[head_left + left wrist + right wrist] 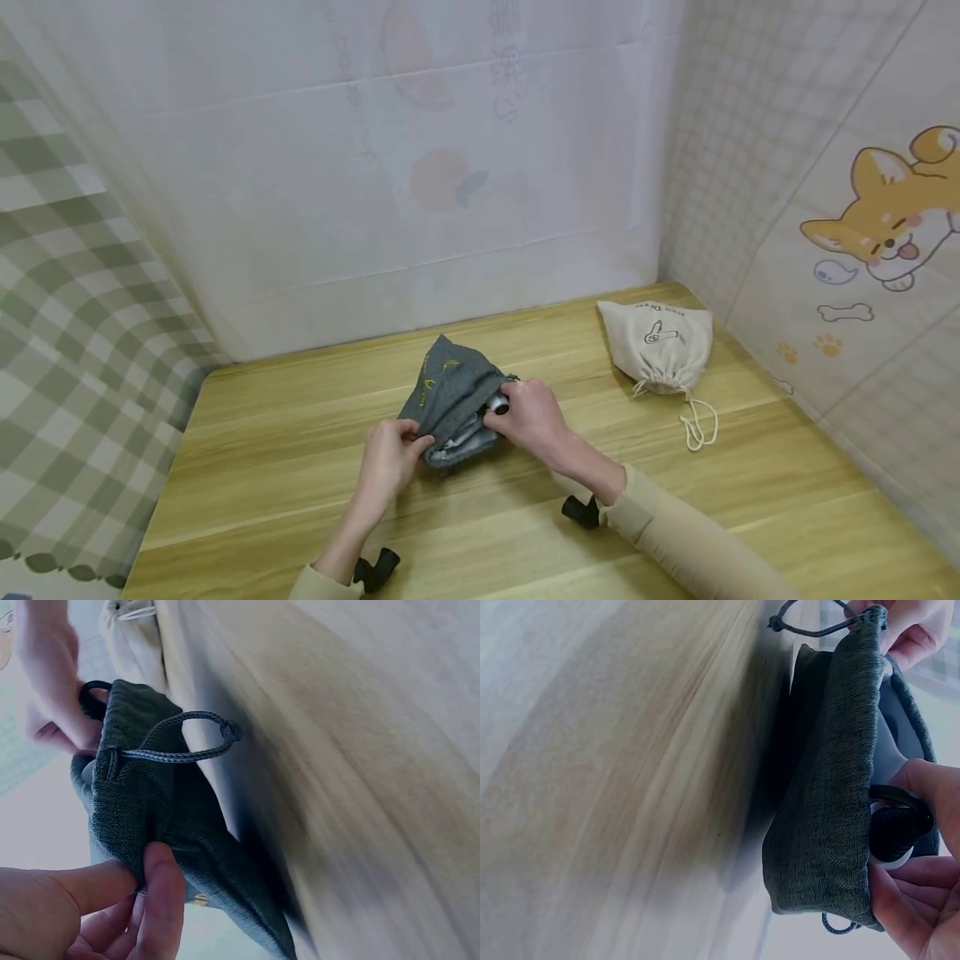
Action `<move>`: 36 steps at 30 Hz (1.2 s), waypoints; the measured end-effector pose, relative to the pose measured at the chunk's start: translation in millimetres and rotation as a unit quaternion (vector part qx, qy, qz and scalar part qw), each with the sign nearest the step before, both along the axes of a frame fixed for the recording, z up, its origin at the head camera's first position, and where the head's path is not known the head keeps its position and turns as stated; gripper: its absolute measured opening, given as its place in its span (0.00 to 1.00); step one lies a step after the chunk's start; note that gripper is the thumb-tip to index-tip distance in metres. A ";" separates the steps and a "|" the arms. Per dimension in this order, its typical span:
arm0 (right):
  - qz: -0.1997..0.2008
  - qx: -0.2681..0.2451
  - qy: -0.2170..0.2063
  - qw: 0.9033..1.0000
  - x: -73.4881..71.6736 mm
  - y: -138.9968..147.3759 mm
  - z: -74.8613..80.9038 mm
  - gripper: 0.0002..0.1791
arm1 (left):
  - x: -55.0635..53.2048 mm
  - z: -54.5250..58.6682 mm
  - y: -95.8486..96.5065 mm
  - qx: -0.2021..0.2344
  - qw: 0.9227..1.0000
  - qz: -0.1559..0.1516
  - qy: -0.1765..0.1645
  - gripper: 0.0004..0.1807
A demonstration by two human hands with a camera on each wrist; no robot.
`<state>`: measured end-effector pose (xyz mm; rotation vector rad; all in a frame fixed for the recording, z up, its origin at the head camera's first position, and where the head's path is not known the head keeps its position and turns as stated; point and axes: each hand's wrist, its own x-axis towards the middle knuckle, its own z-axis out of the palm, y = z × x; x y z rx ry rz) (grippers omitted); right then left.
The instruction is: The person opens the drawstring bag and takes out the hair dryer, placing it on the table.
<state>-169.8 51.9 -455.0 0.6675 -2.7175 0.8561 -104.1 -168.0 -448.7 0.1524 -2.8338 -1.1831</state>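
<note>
Bag — grey, mouth open — holds a black-corded object.

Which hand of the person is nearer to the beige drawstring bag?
The right hand. It is on the gray bag's side towards the beige bag, not touching the latter; the left hand is at the gray bag's farther side.

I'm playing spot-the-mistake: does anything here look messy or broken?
No, nothing looks spilled or broken. The grey bag is wrinkled, but both hands are holding its mouth. The pale bag has a white cord lying loose, which seems ordinary.
</note>
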 end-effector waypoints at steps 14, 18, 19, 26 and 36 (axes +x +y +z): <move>-0.004 -0.014 -0.068 0.998 -5.4 10.7 -18.8 0.27 | -6.1 10.3 -0.3 0.012 1.000 0.007 -0.006 0.08; -0.005 -0.044 -0.089 0.995 -6.8 12.0 -13.1 0.25 | -5.5 6.6 1.7 0.002 1.000 0.015 -0.003 0.08; -0.008 -0.050 -0.093 0.994 -7.4 12.1 -11.9 0.25 | -5.2 5.8 1.9 0.002 1.000 0.015 -0.003 0.08; -0.016 -0.059 -0.106 0.993 -10.9 11.9 -7.2 0.27 | -5.4 5.0 3.9 0.022 1.000 0.012 -0.002 0.09; 0.018 0.008 -0.011 1.000 9.2 2.2 -18.3 0.25 | -10.3 2.0 2.4 0.058 0.996 0.064 0.015 0.10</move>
